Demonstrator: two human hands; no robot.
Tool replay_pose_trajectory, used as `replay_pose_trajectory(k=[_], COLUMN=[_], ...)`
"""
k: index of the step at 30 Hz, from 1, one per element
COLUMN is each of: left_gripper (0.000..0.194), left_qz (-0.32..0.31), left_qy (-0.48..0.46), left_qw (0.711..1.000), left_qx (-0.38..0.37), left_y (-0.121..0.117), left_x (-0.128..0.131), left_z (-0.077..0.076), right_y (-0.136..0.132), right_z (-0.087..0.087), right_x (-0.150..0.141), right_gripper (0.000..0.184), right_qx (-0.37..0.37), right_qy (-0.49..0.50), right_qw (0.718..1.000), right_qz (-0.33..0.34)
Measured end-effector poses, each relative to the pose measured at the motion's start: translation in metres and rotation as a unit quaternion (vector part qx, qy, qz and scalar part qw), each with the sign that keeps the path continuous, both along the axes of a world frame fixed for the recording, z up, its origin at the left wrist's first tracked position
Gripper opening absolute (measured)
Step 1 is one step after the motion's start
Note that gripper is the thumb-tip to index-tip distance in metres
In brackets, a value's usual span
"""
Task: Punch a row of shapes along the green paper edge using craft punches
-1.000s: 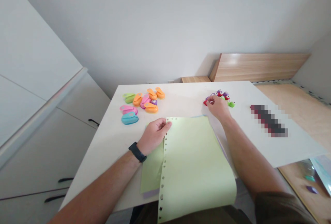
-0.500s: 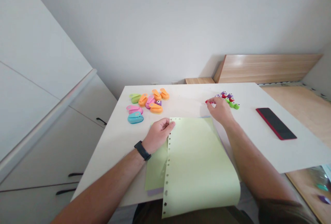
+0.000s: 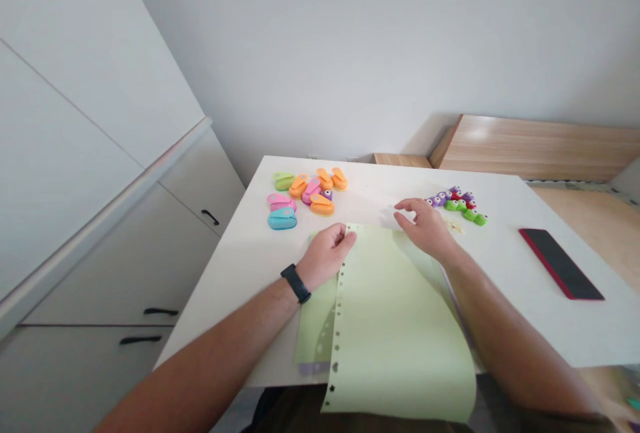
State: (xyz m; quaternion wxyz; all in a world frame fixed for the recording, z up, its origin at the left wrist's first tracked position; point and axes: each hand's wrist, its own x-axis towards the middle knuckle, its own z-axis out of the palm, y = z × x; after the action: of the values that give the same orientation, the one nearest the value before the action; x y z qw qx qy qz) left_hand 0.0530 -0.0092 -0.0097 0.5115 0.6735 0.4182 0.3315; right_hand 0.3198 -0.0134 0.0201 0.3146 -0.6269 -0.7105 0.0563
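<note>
Where left fingers [image 3: 347,243] pinch, green paper [image 3: 400,326] lies between.

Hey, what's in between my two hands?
Between your left hand and your right hand lies the upper part of the pale green sheet, as the head view shows; the left hand pinches its top left corner.

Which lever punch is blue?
The light-blue lever punch, frontmost in its cluster, just in front of a pink lever punch; the others are green, orange or pink.
</note>
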Motion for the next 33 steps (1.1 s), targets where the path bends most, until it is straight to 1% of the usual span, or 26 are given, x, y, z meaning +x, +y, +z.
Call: replay_pose_trajectory(k=[3,5,7,9,11,14,18,21,25,27,30,33], left_gripper=[0.033,0.033,0.032,0.032,0.031,0.030,0.030,0.031,0.031,0.031,0.032,0.033], left_qz=[0.006,0.009,0.005,-0.004,-0.014,-0.016,0.003,0.001,-0.006,-0.007,-0.002,0.004], left_qy=[0.003,0.002,-0.006,-0.020,-0.037,-0.052,-0.048,-0.046,-0.034,-0.023,-0.009,-0.002], left_qw=[1.000,1.000,1.000,1.000,0.999,0.998,0.998,0.998,0.999,0.999,1.000,1.000], left_qx=[0.000,-0.001,-0.008,-0.019,-0.032,-0.040,-0.035,-0.038,-0.038,-0.033,-0.025,-0.021], left_y=[0.001,0.002,0.002,0.001,0.001,0.000,0.000,0.000,0.000,0.000,0.000,0.000], left_x=[0.000,0.001,0.002,0.003,0.004,0.004,0.004,0.004,0.004,0.003,0.002,0.001], left_z=[-0.003,-0.004,-0.005,-0.005,-0.004,-0.002,-0.001,0.000,0.000,-0.001,-0.001,0.000], right_y=[0.007,0.016,0.030,0.047,0.066,0.093,0.114,0.120,0.119,0.115,0.103,0.082], right_z=[0.011,0.020,0.027,0.030,0.028,0.022,0.014,0.010,0.009,0.011,0.017,0.022], right_x=[-0.016,-0.029,-0.045,-0.063,-0.083,-0.108,-0.126,-0.131,-0.130,-0.124,-0.106,-0.083], right_gripper=[0.021,0.023,0.025,0.027,0.028,0.029,0.031,0.028,0.022,0.020,0.020,0.027], right_qx=[-0.012,-0.023,-0.035,-0.043,-0.057,-0.078,-0.116,-0.131,-0.122,-0.116,-0.118,-0.130], right_qy=[-0.023,-0.044,-0.059,-0.071,-0.080,-0.104,-0.131,-0.134,-0.105,-0.063,0.032,0.141], right_qw=[0.999,0.996,0.992,0.989,0.987,0.984,0.977,0.976,0.980,0.985,0.989,0.977], right_qz=[0.042,0.072,0.102,0.120,0.126,0.124,0.121,0.111,0.113,0.108,0.088,0.096])
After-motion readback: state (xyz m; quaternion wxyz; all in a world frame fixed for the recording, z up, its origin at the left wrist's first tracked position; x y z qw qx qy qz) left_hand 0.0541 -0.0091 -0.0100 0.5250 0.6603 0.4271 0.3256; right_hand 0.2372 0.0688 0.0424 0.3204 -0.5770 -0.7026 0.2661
